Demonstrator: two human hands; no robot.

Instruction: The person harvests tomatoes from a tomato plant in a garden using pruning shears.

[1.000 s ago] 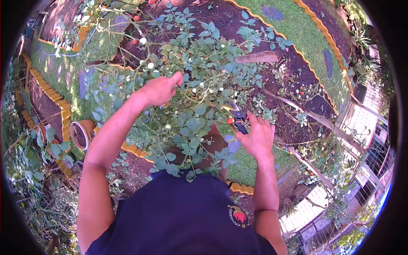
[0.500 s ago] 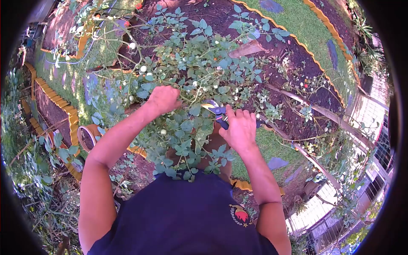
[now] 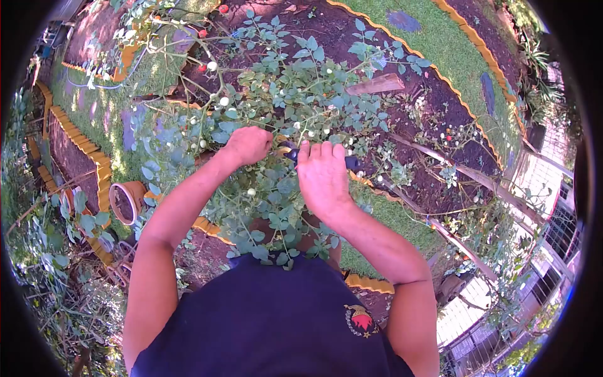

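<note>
A bushy tomato plant (image 3: 282, 182) with green leaves and pale unripe tomatoes fills the space in front of my body. My left hand (image 3: 251, 146) is closed among its stems, and what its fingers pinch is hidden. Just to the right, my right hand (image 3: 323, 176) grips pruning shears (image 3: 290, 152) with dark handles. Their yellowish blades point left, close to the fingertips of my left hand, and overlap the stems there. A pale tomato (image 3: 224, 101) hangs above my left hand, and a red one (image 3: 202, 68) shows further up.
Wooden poles (image 3: 465, 168) slant across the bed on the right. A terracotta pot (image 3: 127, 202) stands at left. Yellow edging (image 3: 440, 74) borders dark soil and grass (image 3: 433, 47). A wire fence (image 3: 559, 232) runs along the right side.
My right hand has moved left with the pruning shears, bringing the blades up close to my left hand. The left hand stays closed in nearly the same place.
</note>
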